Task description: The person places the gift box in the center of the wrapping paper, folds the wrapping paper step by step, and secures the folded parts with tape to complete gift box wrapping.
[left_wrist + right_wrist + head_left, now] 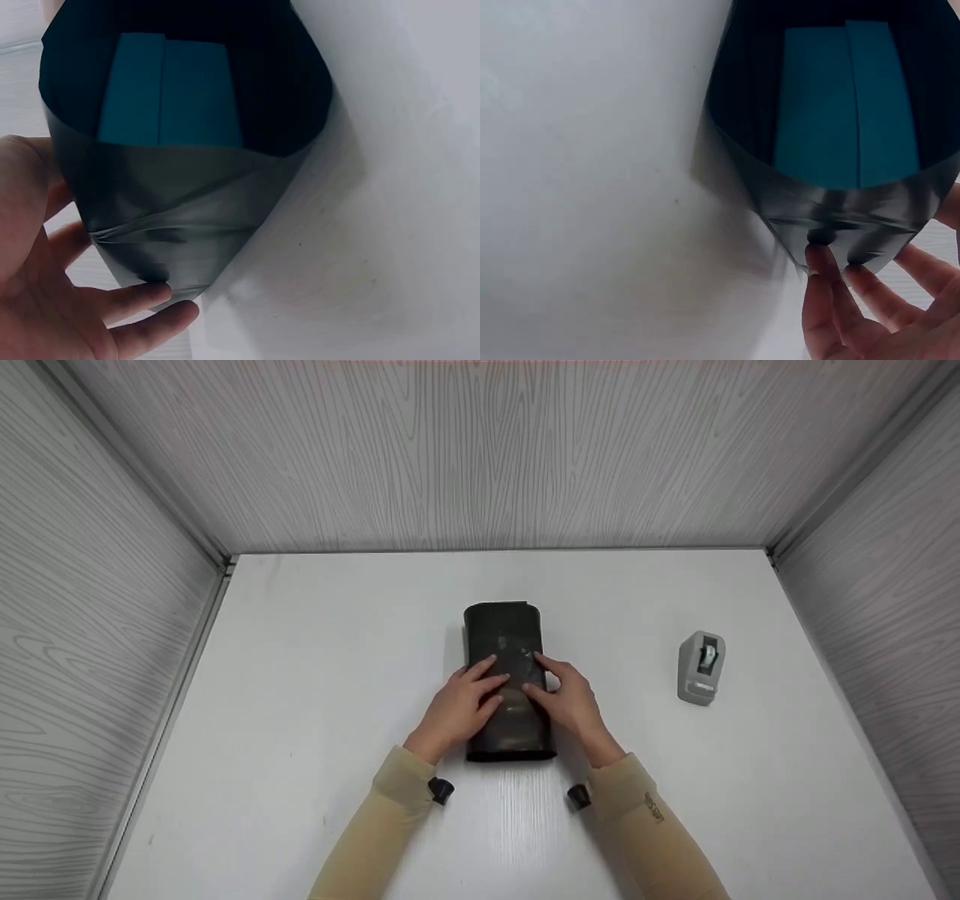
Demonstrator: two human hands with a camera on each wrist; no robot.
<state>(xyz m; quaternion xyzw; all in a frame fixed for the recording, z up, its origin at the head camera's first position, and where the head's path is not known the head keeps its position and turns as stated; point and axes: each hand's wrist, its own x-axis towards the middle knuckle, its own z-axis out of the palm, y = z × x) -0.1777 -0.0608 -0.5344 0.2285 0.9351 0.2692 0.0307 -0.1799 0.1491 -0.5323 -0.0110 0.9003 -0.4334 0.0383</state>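
Note:
A glossy black sheet [501, 626], wrapped into a flat sleeve, lies lengthwise at the middle of the table. Its near end gapes, and the left wrist view shows a teal box [195, 94] inside. Across the sleeve's top left, my left hand [456, 711] rests with fingers extended and spread. From the right side, my right hand [574, 703] touches the top of the wrap with thumb and index fingertip apart. Small shiny patches show near that index finger. The far end of the wrap is partly rolled over, and its underside is hidden.
To the right stands a grey tape dispenser [697, 679] with a roll in it. Grey wood-grain panels [480, 457] enclose the white table [322, 660] at the back and both sides. Small black devices [441, 790] sit at both wrists.

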